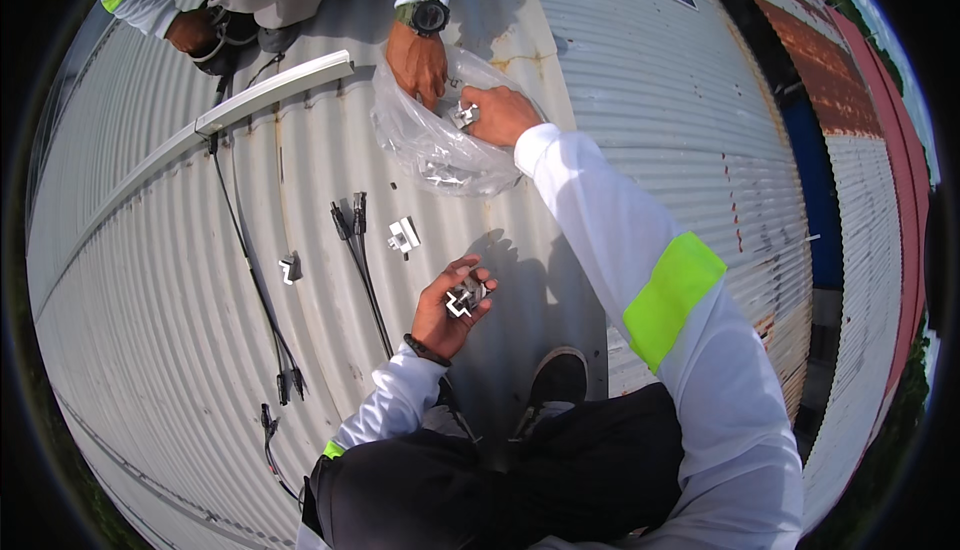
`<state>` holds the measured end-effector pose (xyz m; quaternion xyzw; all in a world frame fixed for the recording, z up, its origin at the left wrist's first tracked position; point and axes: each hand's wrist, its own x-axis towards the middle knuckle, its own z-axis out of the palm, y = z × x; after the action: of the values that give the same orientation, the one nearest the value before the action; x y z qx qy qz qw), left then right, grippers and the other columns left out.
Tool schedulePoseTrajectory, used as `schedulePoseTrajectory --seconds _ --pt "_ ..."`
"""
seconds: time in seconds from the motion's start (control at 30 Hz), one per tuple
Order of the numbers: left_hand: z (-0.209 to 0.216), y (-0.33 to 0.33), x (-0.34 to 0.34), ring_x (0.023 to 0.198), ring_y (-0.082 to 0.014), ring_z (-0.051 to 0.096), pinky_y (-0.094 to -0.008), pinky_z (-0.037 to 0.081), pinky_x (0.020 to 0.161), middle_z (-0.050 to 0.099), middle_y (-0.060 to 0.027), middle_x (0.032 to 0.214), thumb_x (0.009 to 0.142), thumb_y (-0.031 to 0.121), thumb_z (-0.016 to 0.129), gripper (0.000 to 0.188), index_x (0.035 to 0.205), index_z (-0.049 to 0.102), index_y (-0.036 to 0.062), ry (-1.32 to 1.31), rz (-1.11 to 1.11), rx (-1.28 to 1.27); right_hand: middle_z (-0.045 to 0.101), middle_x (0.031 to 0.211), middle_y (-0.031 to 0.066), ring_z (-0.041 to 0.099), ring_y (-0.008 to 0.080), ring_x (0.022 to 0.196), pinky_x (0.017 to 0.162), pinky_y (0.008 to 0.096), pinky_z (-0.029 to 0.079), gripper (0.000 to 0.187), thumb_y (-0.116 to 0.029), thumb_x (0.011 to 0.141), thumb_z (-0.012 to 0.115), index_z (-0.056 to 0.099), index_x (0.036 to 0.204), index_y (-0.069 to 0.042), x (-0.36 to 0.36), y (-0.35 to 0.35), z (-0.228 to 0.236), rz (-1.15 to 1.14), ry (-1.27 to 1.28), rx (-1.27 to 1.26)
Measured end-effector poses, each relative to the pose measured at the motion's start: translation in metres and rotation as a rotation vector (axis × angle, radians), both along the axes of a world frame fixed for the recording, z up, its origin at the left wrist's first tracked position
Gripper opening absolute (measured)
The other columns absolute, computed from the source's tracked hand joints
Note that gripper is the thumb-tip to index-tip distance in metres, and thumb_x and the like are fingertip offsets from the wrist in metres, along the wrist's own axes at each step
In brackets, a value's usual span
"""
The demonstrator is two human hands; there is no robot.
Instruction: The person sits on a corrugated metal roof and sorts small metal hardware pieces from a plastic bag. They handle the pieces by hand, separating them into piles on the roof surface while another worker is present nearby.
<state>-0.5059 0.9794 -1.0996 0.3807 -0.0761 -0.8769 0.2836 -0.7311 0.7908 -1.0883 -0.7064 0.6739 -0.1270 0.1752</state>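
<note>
My left hand (437, 322) holds silvery metal clamps (463, 300), smooth and bright along their cut edges; my right hand (502, 116) pinches another shiny metal clamp (465, 116). The bag (465, 168) just inside the grey roof's right edge is thin, clear plastic, glossy and crumpled. The grey roof (180, 330) looks like ridged metal, mostly matt, with faint brownish stains. Toward its upper-left edge, the rail (270, 91) is smooth, pale metal. The plugs (360, 212) look like black plastic. My sleeve (630, 210) is soft white cloth, its lime band (675, 300) smooth.
</note>
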Motion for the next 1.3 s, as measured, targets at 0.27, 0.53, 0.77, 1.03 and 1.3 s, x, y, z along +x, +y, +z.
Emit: schedulePoseTrajectory --seconds 0.27,0.53,0.77,1.03,1.3 --pt "-0.011 0.009 -0.002 0.100 -0.0205 0.064 -0.0336 0.053 0.081 0.064 -0.0034 0.104 0.090 0.026 0.060 0.037 0.124 0.057 0.0086 -0.069 -0.069 0.107 0.063 0.118 0.0156 0.070 0.0300 0.095 0.077 0.0424 0.055 0.043 -0.016 0.087 0.062 0.058 0.129 -0.010 0.018 -0.015 0.000 0.157 0.481 -0.086" --pt "-0.017 0.012 0.000 0.102 -0.0215 0.063 -0.0371 0.051 0.084 0.064 -0.0041 0.106 0.090 0.028 0.059 0.037 0.122 0.060 0.0089 -0.091 -0.114 0.085 0.058 0.103 0.0122 0.068 0.0261 0.077 0.065 0.0352 0.056 0.019 -0.013 0.084 0.058 0.070 0.098 -0.007 0.032 0.003 -0.021 0.297 0.642 -0.179" --pt "-0.017 0.014 0.001 0.102 -0.0218 0.063 -0.0371 0.050 0.085 0.063 -0.0044 0.105 0.089 0.030 0.060 0.040 0.123 0.059 0.0088 -0.096 -0.097 0.086 0.055 0.109 0.0144 0.063 0.0281 0.090 0.070 0.0343 0.055 0.019 -0.011 0.083 0.059 0.069 0.097 -0.003 0.038 0.007 -0.049 0.267 0.740 -0.176" --pt "-0.007 0.014 0.006 0.101 -0.0213 0.063 -0.0359 0.051 0.083 0.064 -0.0035 0.103 0.088 0.029 0.060 0.039 0.120 0.059 0.0077 -0.100 -0.071 0.072 0.053 0.119 0.0182 0.062 0.0349 0.095 0.084 0.0404 0.053 0.025 -0.012 0.082 0.060 0.071 0.105 -0.007 0.026 0.014 -0.044 0.313 0.700 -0.070" --pt "-0.002 0.001 0.004 0.098 -0.0244 0.065 -0.0310 0.058 0.073 0.064 -0.0074 0.103 0.089 0.025 0.058 0.040 0.123 0.057 0.0038 -0.045 0.018 0.097 0.060 0.116 0.0112 0.060 0.0210 0.094 0.079 0.0338 0.050 0.037 -0.022 0.081 0.073 0.066 0.113 -0.006 -0.026 0.016 0.006 -0.022 -0.391 0.192"
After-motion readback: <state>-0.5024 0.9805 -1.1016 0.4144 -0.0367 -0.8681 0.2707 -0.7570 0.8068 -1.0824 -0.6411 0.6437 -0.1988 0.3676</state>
